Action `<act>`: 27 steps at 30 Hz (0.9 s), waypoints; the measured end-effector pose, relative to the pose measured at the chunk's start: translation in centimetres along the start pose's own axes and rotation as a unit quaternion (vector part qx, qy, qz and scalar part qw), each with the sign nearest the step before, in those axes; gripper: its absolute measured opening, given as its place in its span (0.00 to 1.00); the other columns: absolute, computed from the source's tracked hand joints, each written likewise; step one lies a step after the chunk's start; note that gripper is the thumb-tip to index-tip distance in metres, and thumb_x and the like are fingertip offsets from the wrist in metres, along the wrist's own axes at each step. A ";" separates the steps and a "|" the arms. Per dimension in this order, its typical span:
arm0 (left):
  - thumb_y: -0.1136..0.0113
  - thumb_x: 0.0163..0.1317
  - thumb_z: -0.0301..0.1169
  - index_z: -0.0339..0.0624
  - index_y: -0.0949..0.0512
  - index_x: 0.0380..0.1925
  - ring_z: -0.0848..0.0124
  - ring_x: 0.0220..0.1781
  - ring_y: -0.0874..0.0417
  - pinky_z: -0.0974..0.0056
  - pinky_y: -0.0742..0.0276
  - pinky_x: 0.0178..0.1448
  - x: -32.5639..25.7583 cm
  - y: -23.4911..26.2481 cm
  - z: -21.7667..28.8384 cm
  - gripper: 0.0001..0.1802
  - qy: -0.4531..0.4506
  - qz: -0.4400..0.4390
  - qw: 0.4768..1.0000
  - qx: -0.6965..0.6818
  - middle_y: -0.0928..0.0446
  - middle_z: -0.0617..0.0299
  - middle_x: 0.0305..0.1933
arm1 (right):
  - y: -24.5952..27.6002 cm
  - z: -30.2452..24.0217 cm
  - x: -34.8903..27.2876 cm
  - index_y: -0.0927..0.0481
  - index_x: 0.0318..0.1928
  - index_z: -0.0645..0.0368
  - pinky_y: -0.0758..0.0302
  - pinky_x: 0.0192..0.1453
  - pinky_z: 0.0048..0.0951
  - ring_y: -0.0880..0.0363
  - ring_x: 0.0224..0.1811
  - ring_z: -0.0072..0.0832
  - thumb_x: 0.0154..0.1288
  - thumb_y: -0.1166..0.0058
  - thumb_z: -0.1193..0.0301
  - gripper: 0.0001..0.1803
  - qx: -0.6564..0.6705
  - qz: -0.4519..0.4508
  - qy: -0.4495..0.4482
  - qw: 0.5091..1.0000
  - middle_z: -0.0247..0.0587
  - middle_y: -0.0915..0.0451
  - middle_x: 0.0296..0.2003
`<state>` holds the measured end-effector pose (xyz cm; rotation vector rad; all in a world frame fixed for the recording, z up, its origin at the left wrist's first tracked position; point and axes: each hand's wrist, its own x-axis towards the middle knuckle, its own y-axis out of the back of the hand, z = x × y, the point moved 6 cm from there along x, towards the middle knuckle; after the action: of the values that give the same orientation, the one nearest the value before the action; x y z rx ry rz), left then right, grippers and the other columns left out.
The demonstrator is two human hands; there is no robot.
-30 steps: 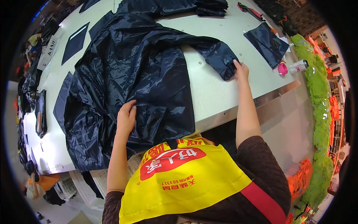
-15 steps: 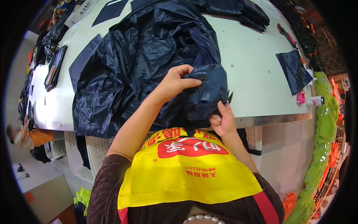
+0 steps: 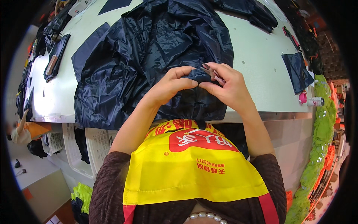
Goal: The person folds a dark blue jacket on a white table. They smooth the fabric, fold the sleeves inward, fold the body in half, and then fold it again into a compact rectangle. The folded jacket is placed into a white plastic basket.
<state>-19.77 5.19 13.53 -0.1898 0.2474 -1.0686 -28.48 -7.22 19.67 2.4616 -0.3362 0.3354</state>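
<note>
A shiny dark navy garment lies crumpled over the table and hangs past its near edge. My left hand pinches a fold of it near the table's front, thumb and forefinger pressed on the cloth. Close by on the right, my right hand is closed around small thread snips, whose blades point left toward the fold. The right thumb also comes near or onto the cloth; whether it grips it I cannot tell.
Before me stretches a pale table. Dark folded cloth lies at its right, beside a pink-and-white bottle. White plastic baskets stand under the near edge. Lime-green garments are piled on the right. Another person is at far left.
My right hand has risen from the fold's lower right corner to its top edge, bringing the snips beside my left fingertips. The left hand keeps the cloth pinched.
</note>
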 end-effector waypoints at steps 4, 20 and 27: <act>0.48 0.61 0.37 0.33 0.21 0.38 0.78 0.47 0.26 0.71 0.33 0.53 -0.5 1.4 -1.1 0.16 0.008 0.011 1.000 -0.012 0.22 0.63 0.42 | -1.4 0.5 0.6 0.20 0.45 0.63 0.31 0.31 0.20 0.28 0.27 0.21 0.53 0.33 0.70 0.19 0.066 -0.050 -0.053 0.995 0.36 0.24 0.29; 0.53 0.61 0.33 0.32 0.24 0.26 0.79 0.32 0.29 0.72 0.34 0.39 -1.1 -0.3 2.2 0.14 -0.130 0.014 0.978 0.160 0.25 0.65 0.28 | -1.7 -0.6 -0.1 0.17 0.40 0.59 0.25 0.31 0.20 0.22 0.28 0.26 0.50 0.38 0.81 0.14 -0.007 0.039 0.148 0.988 0.39 0.21 0.31; 0.50 0.60 0.30 0.31 0.24 0.28 0.77 0.35 0.26 0.72 0.31 0.41 -0.8 0.4 1.1 0.11 -0.052 0.058 0.994 0.077 0.24 0.62 0.31 | -1.7 -1.3 -1.3 0.22 0.34 0.58 0.23 0.29 0.24 0.21 0.26 0.30 0.46 0.41 0.83 0.12 -0.133 0.099 0.243 0.956 0.37 0.23 0.29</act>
<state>-19.43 6.10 14.51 -0.0914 0.0811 -0.9546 -29.34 -4.85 19.33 2.0015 -0.3860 0.8997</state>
